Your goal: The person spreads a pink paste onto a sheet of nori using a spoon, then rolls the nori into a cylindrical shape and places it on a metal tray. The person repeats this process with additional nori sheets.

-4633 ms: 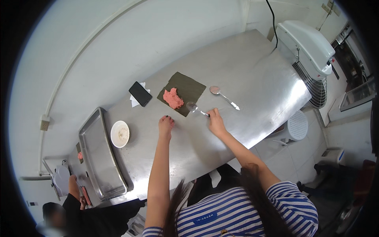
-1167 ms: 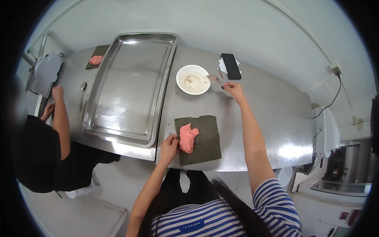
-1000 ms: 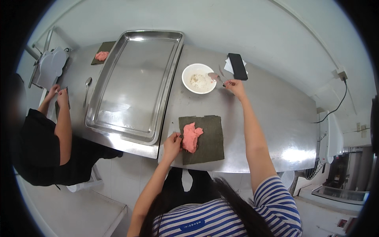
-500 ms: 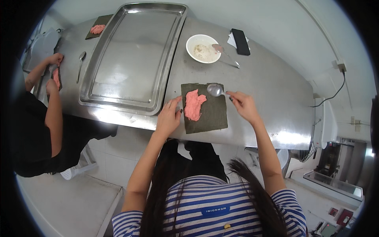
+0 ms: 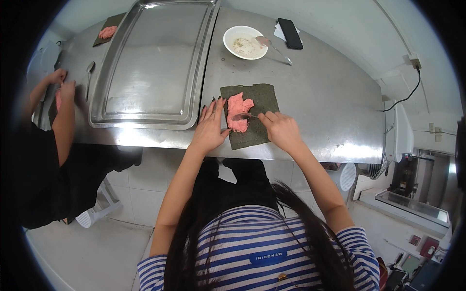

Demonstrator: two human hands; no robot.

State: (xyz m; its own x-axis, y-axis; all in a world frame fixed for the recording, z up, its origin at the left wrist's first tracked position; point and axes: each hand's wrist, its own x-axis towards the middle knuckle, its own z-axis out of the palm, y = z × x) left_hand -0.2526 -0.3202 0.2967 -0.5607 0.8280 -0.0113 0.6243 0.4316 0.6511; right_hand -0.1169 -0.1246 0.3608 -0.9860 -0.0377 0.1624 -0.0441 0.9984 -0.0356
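A dark green seaweed sheet (image 5: 264,97) lies on the steel table in front of me, with a lump of pink paste (image 5: 236,103) on its left half. My right hand (image 5: 283,131) grips a metal spoon (image 5: 240,116), whose bowl touches the paste on its lower part. Along the sheet's left edge rests my left hand (image 5: 209,128), its fingers spread and holding nothing. Beyond the sheet stands a white bowl (image 5: 227,48) of cloudy liquid with bits at its bottom. A second spoon (image 5: 264,41) lies across the bowl's right rim, its handle reaching onto the table.
A large steel tray (image 5: 145,63) occupies the table to my left. Past it, a co-worker's hands (image 5: 62,83) hold a sheet with pink paste, near a spoon (image 5: 89,72). Another pasted sheet (image 5: 112,22) lies at the far left. A black phone (image 5: 290,34) sits on paper at the back.
My right hand has moved left with the spoon, from the sheet's upper right onto the paste. My left hand's fingers have spread out. The view has shifted slightly.
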